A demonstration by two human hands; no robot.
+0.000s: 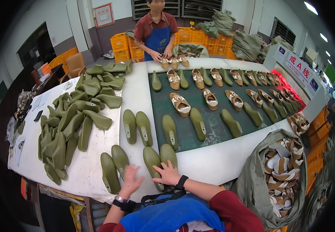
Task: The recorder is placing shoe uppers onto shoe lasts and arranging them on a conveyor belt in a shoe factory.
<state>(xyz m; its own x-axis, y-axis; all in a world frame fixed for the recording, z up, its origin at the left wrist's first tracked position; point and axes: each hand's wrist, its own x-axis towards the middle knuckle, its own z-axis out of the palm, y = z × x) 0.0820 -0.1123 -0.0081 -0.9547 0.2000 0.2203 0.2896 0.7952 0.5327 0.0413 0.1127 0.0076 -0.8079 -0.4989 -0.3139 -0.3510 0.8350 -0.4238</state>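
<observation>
My left hand (pixel 130 181), a little smeared by motion, has its fingers apart just right of a green shoe last (pixel 110 174). A second shoe last (pixel 120 157) stands beside that one, partly behind my fingers. My right hand (pixel 167 176) is spread over the lower parts of another pair, a left shoe last (pixel 151 158) and a right shoe last (pixel 168 154). Its fingertips seem to touch them, but neither is gripped. Farther forward, two more shoe lasts (pixel 129 125) lie side by side on the white table edge.
A heap of green lasts (pixel 74 104) covers the left table. Brown-and-white shoes (pixel 180 103) and lasts line the green conveyor belt (pixel 190 145). Close on the right, a grey sack (pixel 252 170) holds more shoes. Across the table, a co-worker (pixel 156 31) handles shoes. Orange crates (pixel 120 45) stand behind.
</observation>
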